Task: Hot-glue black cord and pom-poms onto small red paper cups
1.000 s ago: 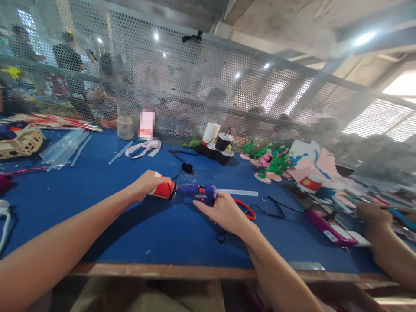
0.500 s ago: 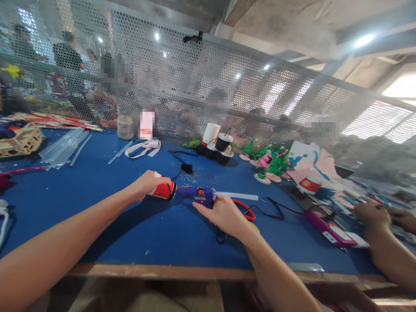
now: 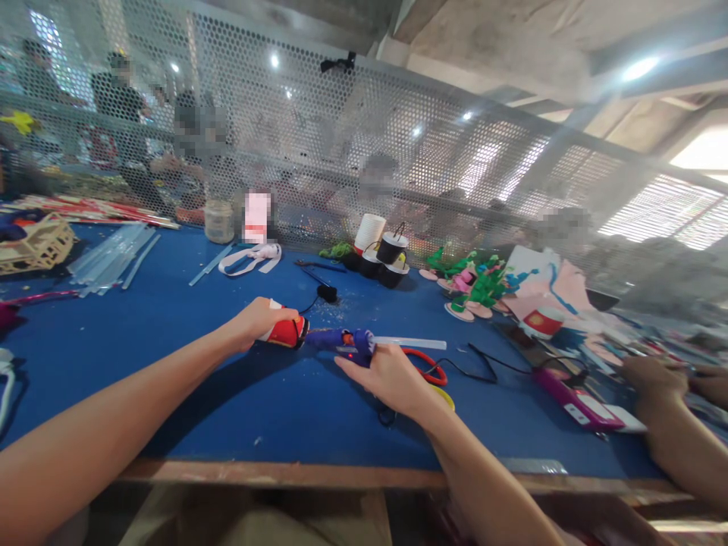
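Note:
My left hand is closed round a red and white paper cup with a dark rim, tipped on its side above the blue table. A black cord trails from the cup to a small black piece on the table. In my right hand is a purple hot glue gun, its small red light lit. The gun's nozzle points left and meets the cup's dark rim or lies just in front of it; I cannot tell which. A clear glue stick juts from the gun's back end.
Red-handled scissors or a red ring and a yellow roll lie beside my right wrist. A purple power strip sits to the right, near a co-worker's hand. Finished black cups, glue sticks and ribbon lie behind.
My right hand and the glue gun have shifted slightly left, towards the cup. My left hand keeps the cup in nearly the same place.

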`<state>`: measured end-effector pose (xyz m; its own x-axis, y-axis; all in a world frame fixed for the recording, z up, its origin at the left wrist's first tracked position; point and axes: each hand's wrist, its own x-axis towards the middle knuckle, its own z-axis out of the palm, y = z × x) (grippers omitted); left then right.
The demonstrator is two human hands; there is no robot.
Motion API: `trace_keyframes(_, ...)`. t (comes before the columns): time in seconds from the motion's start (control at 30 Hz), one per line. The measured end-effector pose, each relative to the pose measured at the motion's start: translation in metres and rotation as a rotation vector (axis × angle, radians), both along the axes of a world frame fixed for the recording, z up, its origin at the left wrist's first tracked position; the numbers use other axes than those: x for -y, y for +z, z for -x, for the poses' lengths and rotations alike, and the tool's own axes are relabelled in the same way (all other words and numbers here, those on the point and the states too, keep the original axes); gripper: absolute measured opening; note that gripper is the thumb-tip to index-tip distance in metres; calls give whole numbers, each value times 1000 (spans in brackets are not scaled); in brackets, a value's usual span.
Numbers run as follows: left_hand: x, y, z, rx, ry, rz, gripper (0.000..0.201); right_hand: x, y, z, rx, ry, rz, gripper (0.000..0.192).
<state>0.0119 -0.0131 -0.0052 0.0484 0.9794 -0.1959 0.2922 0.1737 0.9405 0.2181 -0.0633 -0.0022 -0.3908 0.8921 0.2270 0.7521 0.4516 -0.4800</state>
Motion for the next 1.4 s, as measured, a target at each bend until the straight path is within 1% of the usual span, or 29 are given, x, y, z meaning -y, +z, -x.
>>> trace_keyframes(0.17,0,1,0,6,-2,22,23,1,1,1,-15,-10,-70,18)
trace_keyframes(0.3,-1,-2,2,-57,2,-11,25,2,1,1,12,45,-114,13)
trace_keyframes(0.43,-2,-2,2,-43,-6,-1,25,1,1,1,46,7,-155,17)
trace_keyframes(0.57,0,0,1,-49,2,3,24,1,1,0,28,35,-125,15)
trace_keyframes(0.7,1,1,0,-8,-18,2,25,1,1,0,-13,-12,-108,16)
trace_keyframes(0.87,2,1,-1,-10,-26,6,26,2,3,0,-34,-28,-23,20)
trace_keyframes(0.97,1,0,0,-6,-39,-3,27,3,7,1,-90,-43,-8,20)
trace_keyframes(1.17,0,-2,3,-55,-66,-27,28,3,10,0,-134,-72,36,21)
trace_keyframes(1.27,0,-1,3,-63,-80,-24,28,1,9,-1,-139,-97,35,21)
trace_keyframes(1.4,1,1,2,-46,-82,-14,29,-1,7,-2,-165,-95,17,22)
